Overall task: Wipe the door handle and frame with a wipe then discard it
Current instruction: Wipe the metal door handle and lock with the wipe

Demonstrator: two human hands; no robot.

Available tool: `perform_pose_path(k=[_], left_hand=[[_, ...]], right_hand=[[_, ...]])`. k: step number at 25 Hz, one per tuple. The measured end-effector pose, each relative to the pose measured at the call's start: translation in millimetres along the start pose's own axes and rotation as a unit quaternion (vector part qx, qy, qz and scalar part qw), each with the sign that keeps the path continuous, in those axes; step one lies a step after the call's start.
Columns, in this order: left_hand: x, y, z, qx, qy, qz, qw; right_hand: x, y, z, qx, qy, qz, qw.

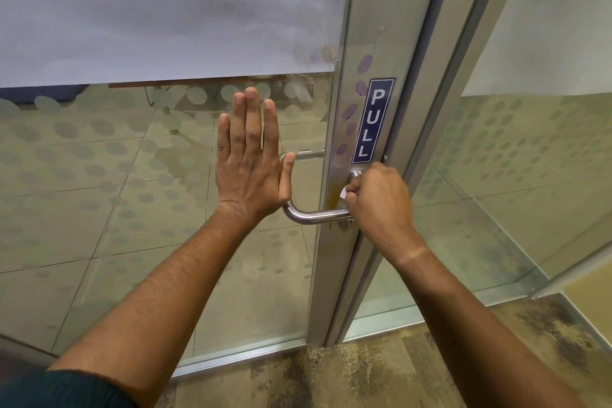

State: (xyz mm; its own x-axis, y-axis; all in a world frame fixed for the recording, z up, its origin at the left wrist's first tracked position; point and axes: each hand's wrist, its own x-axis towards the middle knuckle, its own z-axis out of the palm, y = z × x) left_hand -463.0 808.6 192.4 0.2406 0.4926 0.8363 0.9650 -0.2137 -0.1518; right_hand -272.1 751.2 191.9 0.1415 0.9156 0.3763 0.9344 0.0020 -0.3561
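Right hand [377, 195] gripping wipe [344, 192], rubbing handle [314, 216] mount; left hand [248, 156] bracing flat at 9 o'clock; frame [357, 43] next.

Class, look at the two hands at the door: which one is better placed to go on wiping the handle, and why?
The right hand: it grips the white wipe at the handle where it meets the frame. The left hand is flat against the glass, holding nothing.

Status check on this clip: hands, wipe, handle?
Left hand flat on glass. Right hand grips wipe at handle base. Nothing in the way.
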Motion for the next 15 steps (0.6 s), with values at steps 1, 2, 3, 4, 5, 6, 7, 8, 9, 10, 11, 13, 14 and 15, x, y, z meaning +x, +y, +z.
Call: perform_pose_path(k=[1, 2, 3, 4, 5, 6, 7, 8, 9, 10, 11, 13, 14, 15], left_hand=[[0, 0, 0, -0.001, 0.001, 0.000, 1.000], [0, 0, -1, -0.002, 0.001, 0.000, 1.000], [0, 0, -1, -0.002, 0.000, 0.000, 1.000], [0, 0, -1, -0.001, -0.001, 0.000, 1.000], [0, 0, -1, -0.001, -0.001, 0.000, 1.000], [0, 1, -1, -0.001, -0.001, 0.000, 1.000], [0, 1, -1, -0.001, -0.001, 0.000, 1.000], [0, 1, -1, -0.001, 0.001, 0.000, 1.000], [0, 1, 0, -0.001, 0.002, 0.000, 1.000], [1, 1, 0, -0.002, 0.003, -0.001, 1.000], [1, 1, 1, -0.004, 0.003, 0.000, 1.000], [1, 1, 1, -0.007, 0.004, 0.000, 1.000], [1, 1, 2, -0.004, 0.005, 0.000, 1.000], [1, 0, 2, -0.001, 0.008, -0.001, 1.000]], right_hand=[[1, -5, 0, -0.020, -0.003, 0.007, 1.000], [2, -9, 0, -0.037, -0.009, 0.013, 0.999], [3, -10, 1, -0.046, -0.019, 0.014, 0.999], [4, -9, 0, -0.043, -0.026, 0.012, 0.999], [3, -6, -1, -0.018, -0.021, 0.007, 1.000], [0, 0, -3, 0.027, -0.007, 0.010, 1.000], [-4, 7, -3, 0.084, 0.017, 0.023, 0.996], [-9, 14, -3, 0.143, 0.041, 0.042, 0.988], [-15, 20, -1, 0.197, 0.057, 0.065, 0.977], [-20, 25, 2, 0.246, 0.058, 0.092, 0.963], [-24, 29, 6, 0.291, 0.049, 0.120, 0.948], [-34, 36, 16, 0.372, 0.027, 0.180, 0.910], [-40, 40, 21, 0.398, 0.018, 0.208, 0.893], [-47, 44, 26, 0.412, 0.018, 0.230, 0.882]])
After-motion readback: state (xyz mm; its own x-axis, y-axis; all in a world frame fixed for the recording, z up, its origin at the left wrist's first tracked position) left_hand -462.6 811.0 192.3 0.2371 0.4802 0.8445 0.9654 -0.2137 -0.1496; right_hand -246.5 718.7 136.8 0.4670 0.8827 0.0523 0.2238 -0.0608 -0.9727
